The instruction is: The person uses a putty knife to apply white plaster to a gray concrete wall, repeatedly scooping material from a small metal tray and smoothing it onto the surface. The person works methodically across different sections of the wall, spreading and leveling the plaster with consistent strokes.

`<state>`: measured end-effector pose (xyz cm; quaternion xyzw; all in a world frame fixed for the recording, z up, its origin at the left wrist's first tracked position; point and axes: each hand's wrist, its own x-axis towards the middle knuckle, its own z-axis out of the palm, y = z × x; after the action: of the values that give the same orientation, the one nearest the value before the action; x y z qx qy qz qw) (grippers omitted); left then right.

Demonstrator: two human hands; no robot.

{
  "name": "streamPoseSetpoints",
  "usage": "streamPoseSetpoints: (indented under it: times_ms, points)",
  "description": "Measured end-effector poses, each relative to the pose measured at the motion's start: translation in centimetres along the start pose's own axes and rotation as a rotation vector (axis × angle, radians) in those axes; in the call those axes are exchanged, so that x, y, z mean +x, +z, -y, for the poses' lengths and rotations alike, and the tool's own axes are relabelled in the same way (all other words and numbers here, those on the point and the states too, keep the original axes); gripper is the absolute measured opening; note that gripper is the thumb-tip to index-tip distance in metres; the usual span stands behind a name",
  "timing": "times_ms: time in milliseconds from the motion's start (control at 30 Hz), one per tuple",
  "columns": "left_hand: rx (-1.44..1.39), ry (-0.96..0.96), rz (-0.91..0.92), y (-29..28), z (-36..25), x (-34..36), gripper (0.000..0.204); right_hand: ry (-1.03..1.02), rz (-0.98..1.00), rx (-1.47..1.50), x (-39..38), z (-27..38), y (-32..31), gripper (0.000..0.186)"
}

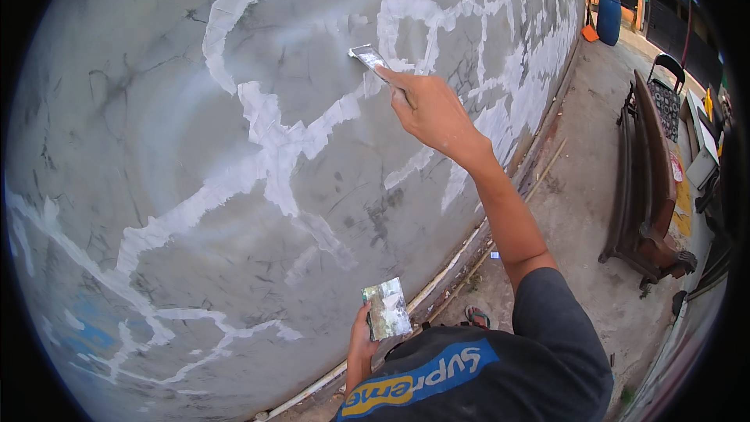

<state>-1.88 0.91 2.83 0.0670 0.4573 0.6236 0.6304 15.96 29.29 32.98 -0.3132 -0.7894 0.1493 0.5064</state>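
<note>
My right hand is closed round a putty knife, its arm stretched out to the grey wall. The blade's edge meets or nearly meets the wall, beside a patch of white filler. Low down, in front of my body, my left hand grips a small rectangular board smeared with white filler. Its fingers are partly hidden behind the board. White bands of filler branch across the wall, with a thick junction to the left of the knife.
A pipe runs along the foot of the wall. To the right on the concrete ground stand a dark carved wooden bench and a black chair. A blue barrel stands at the far end, near an orange dustpan-like object.
</note>
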Motion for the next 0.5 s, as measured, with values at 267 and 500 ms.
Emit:
streamPoseSetpoints:
  times_ms: [267, 500]
  points:
    - [0.026, -0.016, 0.000, 0.5, -0.1, 0.3, 0.049, -0.022, -0.069, 0.040, 3.6, 1.9, -3.2, 0.041]
    - [0.024, 0.003, 0.005, 0.3, 0.1, 0.6, 0.049, -0.015, 0.004, 0.042, 1.4, 2.4, -2.0, 0.038]
